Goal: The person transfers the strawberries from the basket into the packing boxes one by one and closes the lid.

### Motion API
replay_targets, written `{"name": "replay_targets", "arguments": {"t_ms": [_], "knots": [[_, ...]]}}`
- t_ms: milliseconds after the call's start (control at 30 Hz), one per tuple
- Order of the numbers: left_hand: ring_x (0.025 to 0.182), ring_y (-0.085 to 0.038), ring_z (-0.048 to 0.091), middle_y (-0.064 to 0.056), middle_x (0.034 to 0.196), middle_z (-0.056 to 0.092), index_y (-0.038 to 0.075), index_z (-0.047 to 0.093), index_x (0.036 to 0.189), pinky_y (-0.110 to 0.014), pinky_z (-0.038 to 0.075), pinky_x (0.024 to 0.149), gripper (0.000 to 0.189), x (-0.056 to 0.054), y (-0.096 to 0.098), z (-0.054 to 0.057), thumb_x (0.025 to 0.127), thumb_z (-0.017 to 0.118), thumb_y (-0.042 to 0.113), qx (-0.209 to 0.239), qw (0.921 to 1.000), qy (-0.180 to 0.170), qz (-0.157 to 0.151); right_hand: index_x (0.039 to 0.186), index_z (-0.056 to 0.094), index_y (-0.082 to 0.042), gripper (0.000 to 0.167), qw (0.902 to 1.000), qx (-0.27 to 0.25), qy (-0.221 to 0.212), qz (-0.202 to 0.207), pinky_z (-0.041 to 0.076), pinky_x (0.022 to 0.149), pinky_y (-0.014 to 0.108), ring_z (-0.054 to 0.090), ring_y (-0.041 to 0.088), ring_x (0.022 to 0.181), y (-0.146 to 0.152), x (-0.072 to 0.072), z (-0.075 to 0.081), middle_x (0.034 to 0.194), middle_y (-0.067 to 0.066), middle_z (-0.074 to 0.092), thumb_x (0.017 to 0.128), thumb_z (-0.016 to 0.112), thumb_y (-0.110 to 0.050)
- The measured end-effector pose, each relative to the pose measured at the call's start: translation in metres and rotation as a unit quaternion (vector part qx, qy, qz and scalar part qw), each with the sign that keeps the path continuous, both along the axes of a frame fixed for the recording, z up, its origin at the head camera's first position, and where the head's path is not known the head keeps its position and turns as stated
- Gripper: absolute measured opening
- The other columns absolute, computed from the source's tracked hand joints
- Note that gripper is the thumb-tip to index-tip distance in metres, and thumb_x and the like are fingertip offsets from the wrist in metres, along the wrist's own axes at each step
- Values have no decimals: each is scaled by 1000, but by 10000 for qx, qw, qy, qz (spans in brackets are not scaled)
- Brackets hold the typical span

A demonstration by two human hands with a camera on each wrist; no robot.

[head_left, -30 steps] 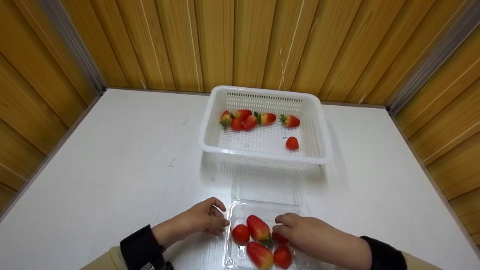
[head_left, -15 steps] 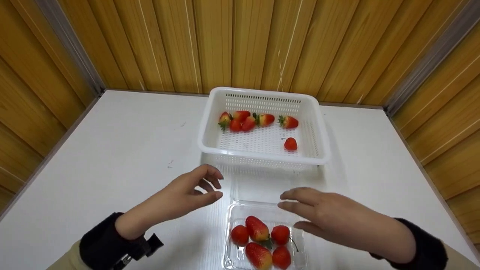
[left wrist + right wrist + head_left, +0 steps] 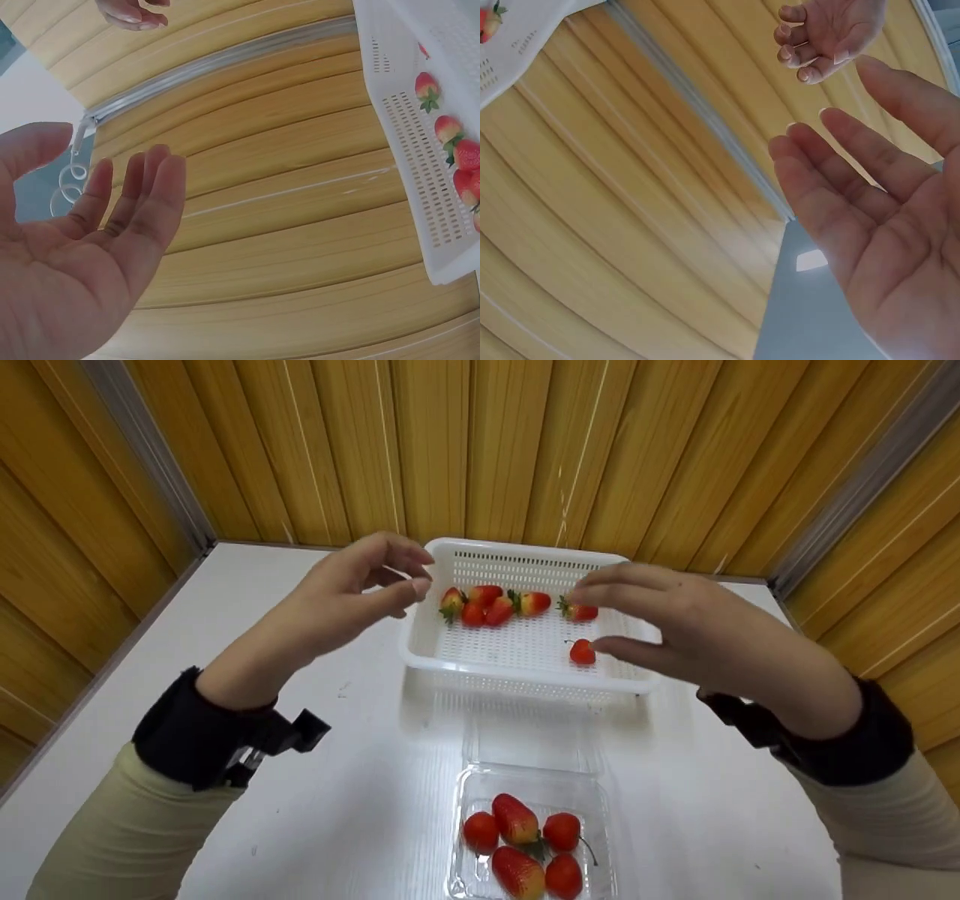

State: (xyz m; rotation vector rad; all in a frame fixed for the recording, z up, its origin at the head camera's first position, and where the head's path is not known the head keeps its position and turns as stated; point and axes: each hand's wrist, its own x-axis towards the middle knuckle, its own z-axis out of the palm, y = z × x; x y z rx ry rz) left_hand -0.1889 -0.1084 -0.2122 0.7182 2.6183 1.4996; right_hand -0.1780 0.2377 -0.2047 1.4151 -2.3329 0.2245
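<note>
My left hand [image 3: 352, 592] is raised near the left side of the white basket [image 3: 525, 676], fingers relaxed and holding nothing. Opposite it, my right hand [image 3: 675, 622] hovers over the basket's right side, also holding nothing, its fingers nearly straight. Inside the basket several strawberries lie along the back left, one strawberry [image 3: 584, 612] is partly hidden behind the right fingertips, and a red cherry [image 3: 582, 652] shows close to the right thumb. Nearer to me, a clear plastic clamshell box [image 3: 609, 810] holds two large strawberries [image 3: 517, 872] and several round red fruits [image 3: 561, 832], one with a stem.
The box's clear lid [image 3: 532, 735] lies folded open toward the basket. Both stand on a white table [image 3: 337, 810]. Yellow wood-look panels [image 3: 510, 450] wall in the back and sides. A coiled white cord [image 3: 69, 180] shows in the left wrist view.
The right hand has let go of a round red fruit in the clear box. Both hands have risen and moved forward from beside the box to the basket's two sides.
</note>
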Motion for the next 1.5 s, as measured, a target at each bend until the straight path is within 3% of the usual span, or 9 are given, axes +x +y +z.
{"name": "replay_targets", "arguments": {"t_ms": [67, 167, 300, 400, 600, 700, 833, 967, 1500], "knots": [[108, -21, 64, -14, 127, 65, 4, 56, 134, -21, 58, 88, 34, -10, 0, 6, 103, 60, 19, 50, 9997, -180, 164, 133, 64, -5, 49, 9997, -25, -157, -189, 62, 89, 39, 71, 27, 111, -4, -9, 9, 129, 13, 69, 86, 80, -6], [111, -21, 62, -15, 132, 62, 5, 53, 139, -26, 58, 94, 39, -26, 0, 11, 104, 58, 23, -2, 9979, -475, 448, 131, 66, -3, 43, 9959, -34, -562, -705, 62, 89, 48, 70, 34, 111, -9, -25, 20, 128, 17, 69, 89, 77, -4], [122, -26, 60, -16, 142, 57, 7, 48, 146, -38, 56, 105, 44, -56, -2, 8, 105, 54, 22, 10, 9930, -885, 780, 133, 65, -5, 38, 9750, 47, -1398, -1726, 56, 98, 56, 63, 40, 120, -13, -55, 29, 136, 19, 65, 96, 71, -11], [127, -27, 59, -16, 149, 54, 7, 45, 150, -41, 53, 110, 47, -79, -6, 0, 106, 51, 21, 79, 9877, -1206, 990, 136, 63, -5, 41, 9532, 20, -2000, -2269, 50, 106, 59, 58, 41, 127, -15, -83, 27, 141, 21, 62, 97, 70, -14], [133, -31, 55, -17, 156, 49, 4, 38, 155, -41, 50, 114, 54, -118, -14, -26, 107, 51, 23, 80, 9769, -1781, 1179, 137, 62, 2, 44, 9159, 33, -2955, -2717, 48, 111, 57, 59, 40, 128, -14, -137, 6, 138, 25, 64, 96, 68, -11], [138, -34, 52, -19, 158, 46, 1, 35, 156, -41, 48, 116, 55, -130, -19, -37, 107, 49, 22, 184, 9719, -1997, 1233, 131, 65, 5, 40, 9089, 165, -3110, -2773, 51, 106, 54, 63, 40, 119, -12, -157, -10, 131, 28, 67, 94, 68, -9], [138, -35, 51, -23, 158, 43, -2, 35, 155, -42, 45, 119, 54, -142, -20, -54, 108, 47, 20, 313, 9645, -2261, 1326, 129, 65, 7, 40, 8976, 554, -3305, -2863, 51, 105, 54, 62, 42, 119, -10, -178, -32, 129, 30, 66, 93, 68, -8], [140, -37, 50, -25, 158, 42, -4, 38, 154, -43, 44, 120, 54, -148, -16, -71, 107, 50, 19, 205, 9588, -2501, 1331, 135, 62, 6, 43, 8763, 875, -3614, -3062, 47, 111, 58, 58, 45, 128, -9, -189, -54, 135, 31, 62, 94, 67, -9], [134, -36, 59, -24, 154, 48, -7, 39, 152, -38, 53, 111, 57, -162, 14, -104, 105, 56, 20, -467, 9473, -2670, 1708, 138, 60, 3, 49, 8238, 1676, -4120, -3514, 49, 113, 52, 59, 40, 130, -3, -199, -112, 146, 25, 57, 93, 70, -12]]}}
